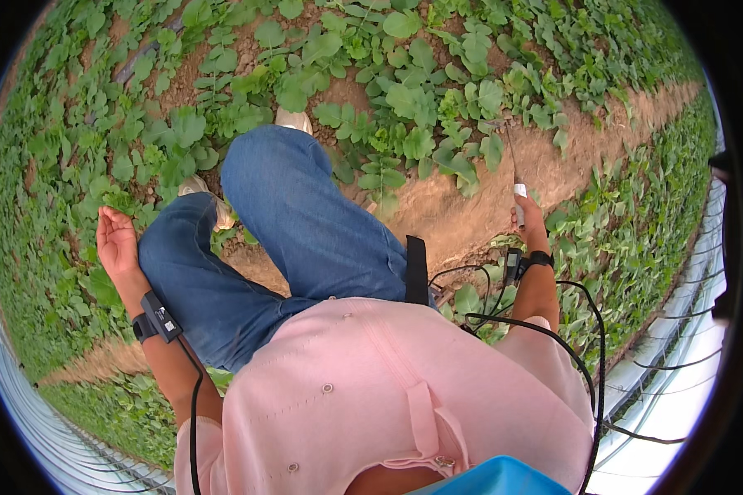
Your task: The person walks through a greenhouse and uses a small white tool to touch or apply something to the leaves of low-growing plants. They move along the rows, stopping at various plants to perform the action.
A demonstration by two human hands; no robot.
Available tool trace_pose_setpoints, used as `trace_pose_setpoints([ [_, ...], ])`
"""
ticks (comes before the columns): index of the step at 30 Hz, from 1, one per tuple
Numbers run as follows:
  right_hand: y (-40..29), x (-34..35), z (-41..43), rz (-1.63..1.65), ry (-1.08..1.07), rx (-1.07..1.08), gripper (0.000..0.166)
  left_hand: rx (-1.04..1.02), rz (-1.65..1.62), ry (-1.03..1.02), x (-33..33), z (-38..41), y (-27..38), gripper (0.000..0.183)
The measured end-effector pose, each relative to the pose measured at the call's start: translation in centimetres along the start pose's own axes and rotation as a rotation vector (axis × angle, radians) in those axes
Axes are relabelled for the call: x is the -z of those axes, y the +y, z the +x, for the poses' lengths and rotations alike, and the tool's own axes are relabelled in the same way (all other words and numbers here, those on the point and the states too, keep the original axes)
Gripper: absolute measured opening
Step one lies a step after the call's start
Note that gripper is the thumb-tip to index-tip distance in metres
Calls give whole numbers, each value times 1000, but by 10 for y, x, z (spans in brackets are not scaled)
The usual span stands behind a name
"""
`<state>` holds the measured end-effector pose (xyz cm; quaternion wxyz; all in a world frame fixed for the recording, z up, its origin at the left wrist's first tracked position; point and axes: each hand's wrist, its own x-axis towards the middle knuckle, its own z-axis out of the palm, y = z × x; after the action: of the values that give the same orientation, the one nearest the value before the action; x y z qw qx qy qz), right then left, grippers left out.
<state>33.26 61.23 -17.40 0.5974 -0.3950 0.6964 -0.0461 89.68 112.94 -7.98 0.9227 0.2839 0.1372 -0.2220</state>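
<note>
My right hand (530, 216) is closed around the pale handle of a thin-shafted hand tool (520, 197), which looks like a small hoe. Its dark metal shaft points away from me, and its far end lies by the leaves at the edge of a bare soil strip (464, 198). Palm up and holding nothing, my left hand (117, 241) rests beside my left knee, over low green plants. Leafy seedlings with lobed leaves (408, 102) grow in front of my shoes. Each wrist wears a strap with a small black device and a cable.
Smaller-leaved plants (619, 247) grow thickly to the right of the soil strip. Black cables (600, 346) loop beside my right arm. My shoes (294, 121) stand among the plants. A dark strip (137, 60) lies on the soil at upper left. Pale sheeting (681, 371) borders the field.
</note>
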Motion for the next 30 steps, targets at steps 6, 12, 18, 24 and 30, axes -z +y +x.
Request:
trace_pose_setpoints([
  [6,-24,16,-18,-26,-72,-51,50,12,-15,-2,3,2,2,22],
  [12,-47,30,-47,-152,-159,-222,52,27,-27,-39,4,3,2,22],
  [18,-44,11,-62,-257,-209,-290,51,34,-43,-34,3,-1,4,23],
  [24,-27,-29,-53,-449,-267,-153,50,18,-40,-13,4,-2,4,23],
  [30,-29,-45,-52,-652,-348,-166,54,4,-37,-4,6,-4,7,22],
])
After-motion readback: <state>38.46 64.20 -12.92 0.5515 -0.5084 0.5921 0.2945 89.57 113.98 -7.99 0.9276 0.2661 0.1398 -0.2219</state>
